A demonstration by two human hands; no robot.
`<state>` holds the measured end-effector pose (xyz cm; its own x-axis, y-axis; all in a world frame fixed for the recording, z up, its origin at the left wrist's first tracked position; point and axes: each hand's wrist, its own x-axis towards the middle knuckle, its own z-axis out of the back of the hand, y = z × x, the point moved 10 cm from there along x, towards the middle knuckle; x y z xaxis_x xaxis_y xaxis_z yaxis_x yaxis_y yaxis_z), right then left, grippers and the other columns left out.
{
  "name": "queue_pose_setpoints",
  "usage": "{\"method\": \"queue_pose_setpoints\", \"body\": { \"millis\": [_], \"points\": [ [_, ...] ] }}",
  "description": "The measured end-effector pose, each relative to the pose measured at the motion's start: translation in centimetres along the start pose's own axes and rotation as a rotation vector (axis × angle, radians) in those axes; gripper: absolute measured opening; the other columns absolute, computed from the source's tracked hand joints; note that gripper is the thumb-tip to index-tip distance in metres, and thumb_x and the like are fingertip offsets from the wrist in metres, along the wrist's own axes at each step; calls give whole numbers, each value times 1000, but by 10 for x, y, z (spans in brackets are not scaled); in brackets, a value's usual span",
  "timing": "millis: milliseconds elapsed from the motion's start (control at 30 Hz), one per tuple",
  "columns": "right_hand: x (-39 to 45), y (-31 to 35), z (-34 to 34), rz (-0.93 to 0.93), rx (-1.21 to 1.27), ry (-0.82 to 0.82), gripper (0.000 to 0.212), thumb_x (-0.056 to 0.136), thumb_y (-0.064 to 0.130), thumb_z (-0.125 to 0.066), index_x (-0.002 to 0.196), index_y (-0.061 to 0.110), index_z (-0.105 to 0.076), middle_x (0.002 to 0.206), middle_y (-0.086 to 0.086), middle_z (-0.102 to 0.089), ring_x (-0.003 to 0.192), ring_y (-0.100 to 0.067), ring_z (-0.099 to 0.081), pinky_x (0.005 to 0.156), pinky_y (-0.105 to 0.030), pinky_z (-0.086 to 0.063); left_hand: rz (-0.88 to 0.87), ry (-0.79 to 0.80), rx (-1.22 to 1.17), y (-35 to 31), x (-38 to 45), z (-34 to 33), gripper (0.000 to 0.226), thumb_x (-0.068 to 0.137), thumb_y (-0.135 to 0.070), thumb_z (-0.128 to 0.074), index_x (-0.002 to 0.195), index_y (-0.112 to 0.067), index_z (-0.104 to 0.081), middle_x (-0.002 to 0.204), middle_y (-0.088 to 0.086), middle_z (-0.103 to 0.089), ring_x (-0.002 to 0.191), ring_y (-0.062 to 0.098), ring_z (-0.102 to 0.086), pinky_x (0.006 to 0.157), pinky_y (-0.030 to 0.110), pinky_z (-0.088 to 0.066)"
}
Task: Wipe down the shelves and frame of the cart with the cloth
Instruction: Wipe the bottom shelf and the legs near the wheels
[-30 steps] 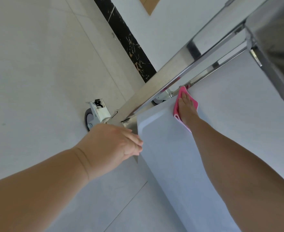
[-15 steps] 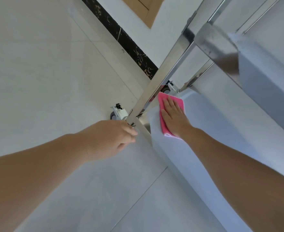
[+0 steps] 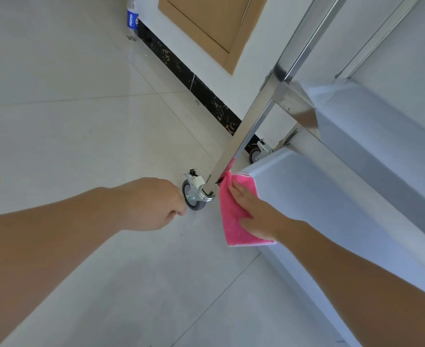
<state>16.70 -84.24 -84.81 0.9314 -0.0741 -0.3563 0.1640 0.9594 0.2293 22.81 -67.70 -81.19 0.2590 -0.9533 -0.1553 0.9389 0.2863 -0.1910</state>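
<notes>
The steel cart stands at the right, with a white bottom shelf (image 3: 331, 209) and a middle shelf (image 3: 382, 136) above it. A square steel post (image 3: 241, 136) runs down to the near corner and its caster wheel (image 3: 192, 194). My right hand (image 3: 254, 211) lies flat on a pink cloth (image 3: 234, 229), pressing it on the bottom shelf's near corner. The cloth hangs over the shelf edge and touches the post. My left hand (image 3: 151, 204) is curled into a loose fist just left of the caster, holding nothing and off the post.
A second caster (image 3: 256, 154) sits behind the post by the black marbled baseboard (image 3: 194, 83). A wooden door (image 3: 206, 21) and a blue-labelled bottle (image 3: 132, 18) stand by the wall. Pale floor tiles spread to the left and front.
My right hand has slid the cloth from the far side of the bottom shelf to its near corner, over the edge. My left hand has let go of the post.
</notes>
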Motion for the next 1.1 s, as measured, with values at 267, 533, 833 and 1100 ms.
{"method": "queue_pose_setpoints", "body": {
  "millis": [267,533,833,1100],
  "points": [
    [-32,43,33,178,-164,-341,44,98,49,-33,86,14,-57,69,-4,-64,62,-21,-64,71,-38,-52,47,-151,-27,-21,13,12,25,90,-31,-44,109,-24,-58,114,-7,-59,102,17,-55,83,36,-48],
    [-54,91,81,205,0,-474,37,91,35,-55,122,15,-56,98,-5,-66,79,-21,-61,74,-36,-52,64,-397,-473,-26,27,56,32,82,-32,-62,110,-19,-55,102,-3,-58,91,17,-57,77,39,-49],
    [-69,144,128,369,-595,-574,60,69,-12,-59,122,17,-59,124,-18,-55,76,-32,-59,56,-38,-54,106,-657,-704,12,14,107,25,86,-11,-56,109,-19,-48,76,-16,-54,69,-2,-55,55,12,-40],
    [-52,148,181,92,-1144,-570,47,65,13,-64,111,6,-64,129,-14,-53,73,-23,-53,69,-34,-49,118,-948,-922,22,11,168,36,88,-7,-58,119,-10,-40,97,-1,-60,85,12,-61,74,24,-50]
  ]
}}
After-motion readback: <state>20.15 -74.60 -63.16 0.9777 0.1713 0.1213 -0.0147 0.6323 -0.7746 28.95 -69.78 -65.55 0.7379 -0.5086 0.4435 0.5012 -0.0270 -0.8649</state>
